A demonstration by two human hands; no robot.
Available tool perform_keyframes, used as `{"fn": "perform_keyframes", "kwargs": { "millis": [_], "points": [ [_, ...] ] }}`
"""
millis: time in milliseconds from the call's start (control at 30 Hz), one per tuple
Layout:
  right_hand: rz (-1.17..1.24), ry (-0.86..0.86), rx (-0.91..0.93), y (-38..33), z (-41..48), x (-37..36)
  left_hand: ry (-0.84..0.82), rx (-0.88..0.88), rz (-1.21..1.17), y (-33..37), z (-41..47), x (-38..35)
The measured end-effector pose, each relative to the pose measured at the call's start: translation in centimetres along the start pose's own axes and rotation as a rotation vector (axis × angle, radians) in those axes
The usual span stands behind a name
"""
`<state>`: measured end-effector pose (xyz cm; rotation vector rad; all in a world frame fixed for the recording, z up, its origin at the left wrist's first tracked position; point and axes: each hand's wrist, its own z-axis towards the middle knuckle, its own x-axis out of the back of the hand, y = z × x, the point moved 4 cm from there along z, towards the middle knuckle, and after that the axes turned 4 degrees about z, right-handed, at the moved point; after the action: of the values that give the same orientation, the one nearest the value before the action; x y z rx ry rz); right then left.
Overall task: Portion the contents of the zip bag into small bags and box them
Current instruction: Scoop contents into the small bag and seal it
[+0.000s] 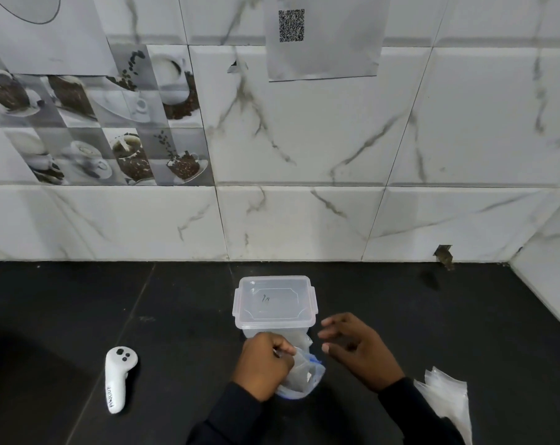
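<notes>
Head view: left hand (265, 364) grips the zip bag (304, 375) on the dark counter (400, 300).
The bag sits at the near side of the clear box (273, 305) (lid on). The right hand (359, 351) hovers beside it, fingers loosely spread, holding nothing. Small bags (445, 396) lie near right, a white controller (119, 379) well left.

The clear rectangular plastic box (275, 303), lid on, stands on the black stone counter (79, 300), a little before the white marble-patterned tiled wall (304, 220). Just before the box is the clear blue-edged plastic zip bag (301, 374); the left hand (262, 364) grips it from its left side. The right hand (359, 351) is right of the bag, apart from it. The white plastic handheld controller (119, 379) lies well to the left. The stack of small clear plastic bags (445, 399) lies far right. The grey paper sheet with a printed code (323, 36) is on the wall, above the box.
</notes>
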<state>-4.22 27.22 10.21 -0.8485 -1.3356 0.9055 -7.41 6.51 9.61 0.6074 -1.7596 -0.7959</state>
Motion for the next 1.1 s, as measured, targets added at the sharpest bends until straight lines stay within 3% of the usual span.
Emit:
{"fn": "perform_keyframes", "kwargs": {
  "millis": [100, 200, 267, 367, 467, 567, 667, 800, 967, 1100],
  "points": [
    [0.046, -0.124, 0.192, -3.5, 0.3, -0.3, -0.017, -0.077, -0.012, 2.0, 0.9, 0.8],
    [-0.284, -0.249, 0.222, -4.6, 1.1, -1.0, -0.031, -0.147, -0.041, 3.7, 1.6, 1.8],
    [-0.408, -0.241, 0.248, -4.7, 2.0, -0.8, -0.065, -0.176, -0.079, 4.6, 2.1, 2.8],
    [-0.305, -0.129, 0.283, -5.5, 3.3, 0.7, -0.109, -0.279, -0.039, 5.7, 2.6, 4.3],
    [-0.092, -0.028, 0.194, -5.8, 4.0, 2.3, -0.039, -0.368, -0.035, 6.6, 2.7, 5.3],
    [0.125, 0.045, 0.123, -6.2, 3.8, 2.7, 0.115, -0.374, -0.173, 7.2, 2.4, 5.3],
    [0.347, 0.111, 0.066, -6.0, 3.3, 3.2, 0.070, -0.310, -0.345, 6.9, 3.0, 4.3],
    [0.378, 0.206, 0.026, -4.5, 2.0, 5.1, -0.146, -0.330, -0.388, 7.2, 3.0, 0.6],
    [0.337, 0.222, -0.123, -0.5, -1.5, 7.1, -0.110, -0.274, -0.455, 8.3, 3.2, -4.4],
    [0.349, 0.383, -0.227, 3.2, -5.6, 9.9, -0.197, -0.214, -0.465, 10.0, 3.2, -9.6]
  ]
}}
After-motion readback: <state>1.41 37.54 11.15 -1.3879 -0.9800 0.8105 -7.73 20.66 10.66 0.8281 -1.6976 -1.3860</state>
